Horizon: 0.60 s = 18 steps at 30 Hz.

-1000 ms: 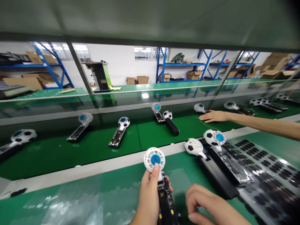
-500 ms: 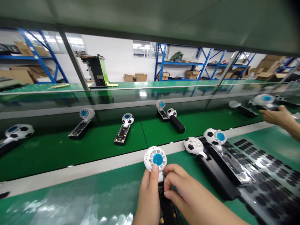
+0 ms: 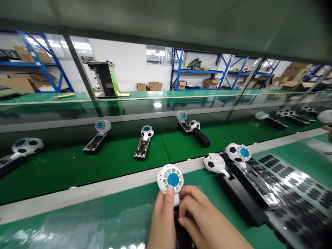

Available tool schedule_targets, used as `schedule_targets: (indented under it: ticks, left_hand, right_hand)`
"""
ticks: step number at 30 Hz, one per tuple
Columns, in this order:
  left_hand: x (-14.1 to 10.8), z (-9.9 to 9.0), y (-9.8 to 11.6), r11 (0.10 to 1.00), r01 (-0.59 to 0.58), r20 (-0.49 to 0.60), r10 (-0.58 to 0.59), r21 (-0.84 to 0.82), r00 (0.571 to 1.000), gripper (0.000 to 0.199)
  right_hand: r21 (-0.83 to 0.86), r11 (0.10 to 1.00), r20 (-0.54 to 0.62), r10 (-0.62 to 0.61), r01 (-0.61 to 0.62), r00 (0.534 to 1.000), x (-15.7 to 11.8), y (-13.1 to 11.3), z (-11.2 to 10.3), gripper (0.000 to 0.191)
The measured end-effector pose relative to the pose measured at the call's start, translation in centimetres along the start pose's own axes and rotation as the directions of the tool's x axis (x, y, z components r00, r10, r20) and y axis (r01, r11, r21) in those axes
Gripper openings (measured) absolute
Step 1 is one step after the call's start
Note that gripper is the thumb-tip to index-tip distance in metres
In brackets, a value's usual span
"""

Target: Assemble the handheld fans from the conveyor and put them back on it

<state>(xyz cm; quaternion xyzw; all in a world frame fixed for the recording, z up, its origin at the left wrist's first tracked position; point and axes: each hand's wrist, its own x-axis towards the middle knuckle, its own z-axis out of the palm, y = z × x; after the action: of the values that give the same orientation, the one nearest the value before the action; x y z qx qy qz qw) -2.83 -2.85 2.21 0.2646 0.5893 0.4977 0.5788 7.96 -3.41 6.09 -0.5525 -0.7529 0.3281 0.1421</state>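
Observation:
A handheld fan (image 3: 170, 173) with a white round slotted head and blue centre disc is in front of me, its dark handle running down between my hands. My left hand (image 3: 164, 216) is wrapped round it, thumb against the lower rim of the head. The fingers of my right hand (image 3: 195, 211) are closed at the white neck and the top of the handle; whether they pinch some small part is hidden. Right of my hands lie a football-patterned fan (image 3: 238, 152) with its circuit side showing and a black handle cover (image 3: 242, 197) with a football-patterned white end.
Beyond a pale rail, a green conveyor (image 3: 64, 173) carries several partly assembled fans. At right, a sheet of black round stickers (image 3: 293, 183) lies on the bench. A co-worker's hand (image 3: 330, 129) shows at the right edge. A shelf (image 3: 166, 20) hangs overhead.
The fans on the conveyor have shifted slightly right. The co-worker's hand has moved right with a fan, almost out of view. My hands keep nearly the same hold.

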Motion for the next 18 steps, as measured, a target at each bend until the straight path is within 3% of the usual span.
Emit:
schedule_targets:
  ticks: [8,13,18]
  left_hand:
    - [0.4,0.2,-0.6,0.998,0.032,-0.039,-0.03,0.063,0.999,0.052]
    - [0.6,-0.1,-0.9,0.999,0.012,0.004,-0.012,0.039,1.0,0.052]
    - [1.1,-1.0,-2.5,0.994,0.034,0.057,-0.028,-0.108,0.998,0.055]
  right_hand:
    - [0.056,0.994,-0.19,-0.078,0.09,0.979,-0.5,1.5,2.1,0.016]
    - [0.124,0.984,-0.31,-0.088,0.132,0.947,-0.6,2.4,3.3,0.016]
    - [0.307,0.951,-0.299,0.064,0.032,0.952,0.1,3.9,4.8,0.048]
